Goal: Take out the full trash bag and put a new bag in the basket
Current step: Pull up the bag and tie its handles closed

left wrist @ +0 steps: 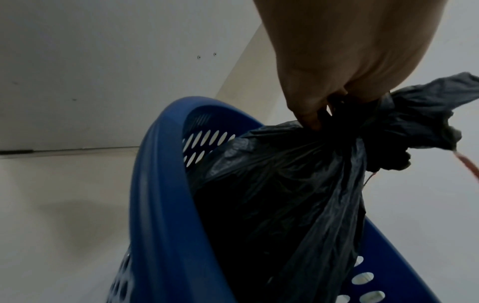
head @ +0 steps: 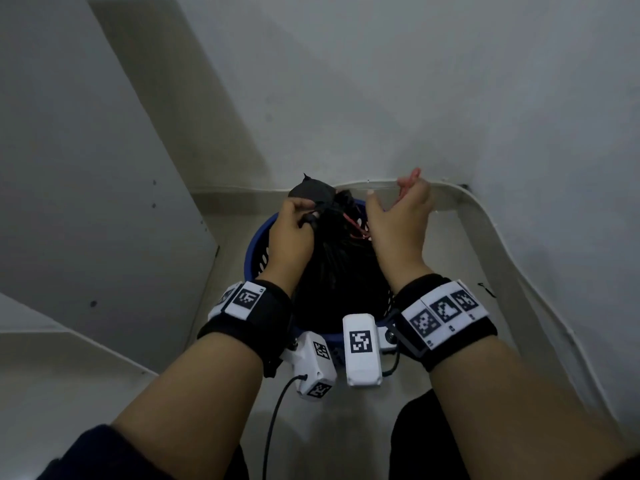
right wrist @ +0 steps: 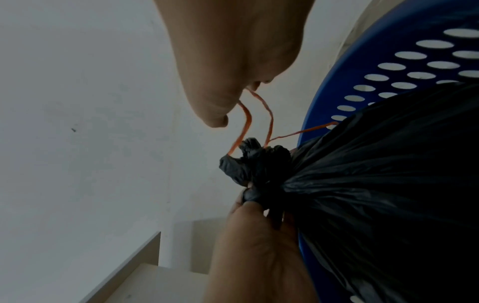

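**Cinching the full bag before the lift**

The crinkled black plastic trash bag (head: 341,268) sits in the round blue plastic basket with slotted walls (left wrist: 166,184), its body down inside and its gathered neck standing above the rim. My left hand (head: 294,230) has its fingers curled tight round that bunched neck, just under the knot of loose plastic. My right hand (head: 398,216) is raised beside the bag on the wall side, pinching the thin orange-red drawstring (right wrist: 259,114) between fingertips and thumb; the string runs in a loop from my fingers down into the neck, with one strand trailing off toward the basket.

I judge I am at the closing step: the bag is bunched and the string is being drawn, but nothing has left the basket. Next, I think, comes pulling the string snug or tying it, then lifting straight up by the neck, keeping the basket from riding up with it. I see no new bag anywhere in view.

The basket stands on a pale floor (head: 221,306) in a corner of plain grey-white walls (head: 450,98), a cable running along the skirting.

As for writing: only black-and-white square code markers on my wrist bands (head: 446,313). The dim light may hide print on the bag, but I read none.
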